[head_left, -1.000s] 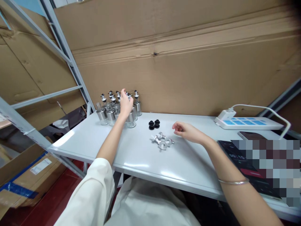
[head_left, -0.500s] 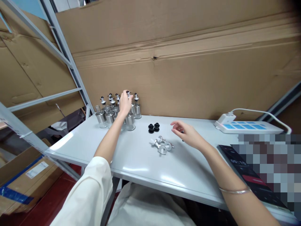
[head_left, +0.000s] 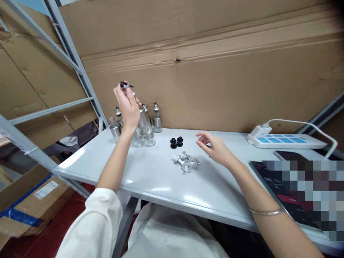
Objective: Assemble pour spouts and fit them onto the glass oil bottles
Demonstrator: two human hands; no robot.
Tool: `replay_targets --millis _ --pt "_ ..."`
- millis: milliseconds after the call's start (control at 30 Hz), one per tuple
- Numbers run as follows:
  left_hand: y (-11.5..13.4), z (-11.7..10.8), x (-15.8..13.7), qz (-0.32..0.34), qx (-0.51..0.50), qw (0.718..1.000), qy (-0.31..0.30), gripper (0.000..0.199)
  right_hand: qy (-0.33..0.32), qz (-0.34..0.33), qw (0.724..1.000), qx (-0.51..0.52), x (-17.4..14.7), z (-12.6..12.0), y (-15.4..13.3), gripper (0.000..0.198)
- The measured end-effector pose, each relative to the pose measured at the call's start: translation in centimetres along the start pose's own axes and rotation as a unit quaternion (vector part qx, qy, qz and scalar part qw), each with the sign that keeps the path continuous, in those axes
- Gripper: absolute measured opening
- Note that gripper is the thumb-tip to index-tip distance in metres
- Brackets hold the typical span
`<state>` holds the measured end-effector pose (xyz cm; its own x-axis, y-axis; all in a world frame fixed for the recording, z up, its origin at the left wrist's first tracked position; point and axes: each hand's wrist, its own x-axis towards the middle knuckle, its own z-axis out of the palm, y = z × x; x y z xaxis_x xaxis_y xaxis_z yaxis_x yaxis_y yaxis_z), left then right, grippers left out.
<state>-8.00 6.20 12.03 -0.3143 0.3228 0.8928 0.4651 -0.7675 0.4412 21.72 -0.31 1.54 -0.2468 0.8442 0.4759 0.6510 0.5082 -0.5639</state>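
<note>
My left hand [head_left: 128,107] is closed around the top of a glass oil bottle [head_left: 143,117] with a metal sleeve. The bottle is lifted and tilted, its black-tipped pour spout [head_left: 125,85] showing above my fingers. Behind and below it stand several similar bottles, some with spouts such as the capped bottle [head_left: 157,120], and an uncapped bottle [head_left: 115,130]. My right hand [head_left: 215,147] hovers over the table, fingers loosely curved and apart, holding nothing. A dark bit beneath it is mostly hidden. Left of it lie several black stoppers [head_left: 176,142] and silver pourer tops [head_left: 186,165].
Cardboard [head_left: 204,86] walls the back of the white table [head_left: 161,182]. A power strip [head_left: 285,141] with a plugged-in charger and cable lies at the right. A phone showing a timer [head_left: 271,182] rests near the right edge. A metal shelf post [head_left: 80,71] stands left.
My left hand has raised a bottle from the group and moved it up and left, tilting it. My right hand stays nearly where it was.
</note>
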Motion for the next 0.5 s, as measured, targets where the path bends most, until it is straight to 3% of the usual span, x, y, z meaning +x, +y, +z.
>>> replay_targets --millis 267,500 --pt "-4.8 -0.4 -6.7 -0.075 0.077 0.993 -0.050 0.053 -0.023 0.008 1.000 -0.007 -0.1 0.3 -0.2 0.022" --pt "-7.4 0.9 -9.3 -0.072 0.176 0.971 -0.144 0.046 -0.031 0.010 0.999 -0.019 -0.2 0.3 0.0 0.022"
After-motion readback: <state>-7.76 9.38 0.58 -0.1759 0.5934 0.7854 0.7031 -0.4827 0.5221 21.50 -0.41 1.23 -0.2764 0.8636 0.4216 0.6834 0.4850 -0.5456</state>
